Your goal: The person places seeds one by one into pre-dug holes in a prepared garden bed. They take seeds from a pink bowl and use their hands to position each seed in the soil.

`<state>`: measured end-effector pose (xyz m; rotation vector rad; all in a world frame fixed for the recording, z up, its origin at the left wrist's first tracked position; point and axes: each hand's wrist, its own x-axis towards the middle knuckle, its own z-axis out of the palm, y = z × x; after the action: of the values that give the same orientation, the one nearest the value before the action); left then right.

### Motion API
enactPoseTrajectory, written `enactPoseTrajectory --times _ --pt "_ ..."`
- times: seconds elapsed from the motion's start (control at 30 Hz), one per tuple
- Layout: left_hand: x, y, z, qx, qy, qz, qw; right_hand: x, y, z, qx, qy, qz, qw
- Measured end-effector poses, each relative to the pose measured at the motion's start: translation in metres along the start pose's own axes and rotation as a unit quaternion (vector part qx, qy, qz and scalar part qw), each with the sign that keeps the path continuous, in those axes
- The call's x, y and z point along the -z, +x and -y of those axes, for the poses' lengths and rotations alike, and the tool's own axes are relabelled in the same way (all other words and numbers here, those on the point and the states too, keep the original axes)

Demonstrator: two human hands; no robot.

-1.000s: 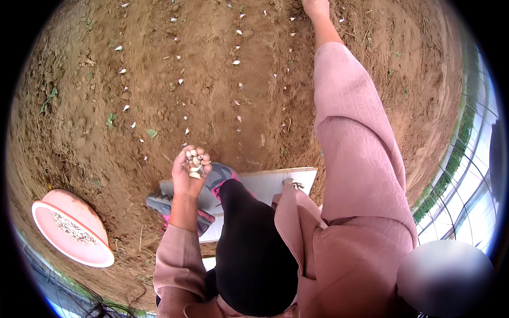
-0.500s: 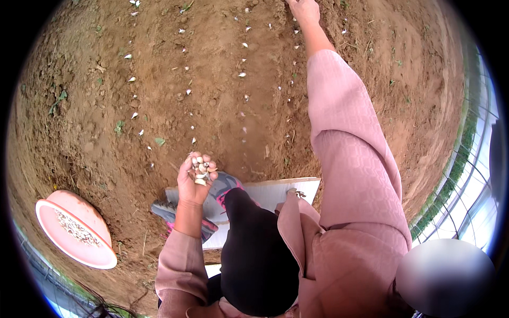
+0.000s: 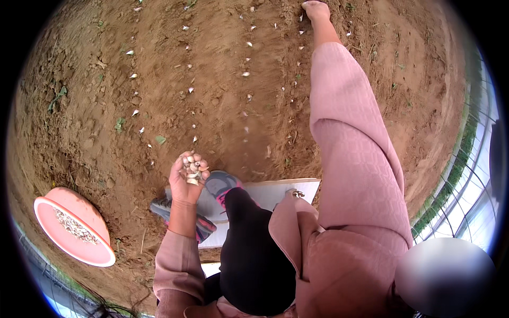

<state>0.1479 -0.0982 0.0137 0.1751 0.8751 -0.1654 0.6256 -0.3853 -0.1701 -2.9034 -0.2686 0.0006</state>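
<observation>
My left hand [image 3: 183, 192] is cupped palm up just in front of my shoes, closed around a small heap of garlic cloves [image 3: 193, 168]. Far ahead, my right arm is stretched out, and my right hand [image 3: 317, 10] is down at the soil by the upper edge of the picture. Its fingers are drawn together; whatever they hold is hidden. Beside it runs a row of single cloves, one clove [image 3: 301, 32] lying just below the hand. More rows lie to the left, with a pale clove [image 3: 246, 74] in one and another clove [image 3: 133, 76] farther left.
Brown, crumbly soil [image 3: 222, 114] spreads ahead, with small weeds [image 3: 119, 124] here and there. At the lower left a pink basin [image 3: 87, 205] leans toward me, holding many cloves [image 3: 77, 227]. A pale board [image 3: 265, 193] lies by my grey and pink shoes [image 3: 219, 185]. Wire mesh [image 3: 450, 201] borders the right side.
My right hand has shifted a little right and turned, so its back shows more. My left hand has moved slightly left with its cloves, its fingers curled more around them.
</observation>
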Motion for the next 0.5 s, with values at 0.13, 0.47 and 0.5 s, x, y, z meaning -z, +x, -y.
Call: enactPoseTrajectory --times 0.13,0.47,0.5 --pt "0.005 -0.011 -0.004 -0.016 -0.008 -0.022 1.000 0.007 -0.008 0.047 -0.107 -0.076 0.085 0.988" --pt "-0.002 -0.008 0.001 -0.018 0.000 -0.031 0.999 0.081 -0.103 0.079 -0.061 0.258 -0.090 0.960" --pt "-0.002 -0.009 0.001 -0.019 0.004 -0.036 0.999 0.096 -0.140 0.106 -0.064 0.315 -0.094 0.942"
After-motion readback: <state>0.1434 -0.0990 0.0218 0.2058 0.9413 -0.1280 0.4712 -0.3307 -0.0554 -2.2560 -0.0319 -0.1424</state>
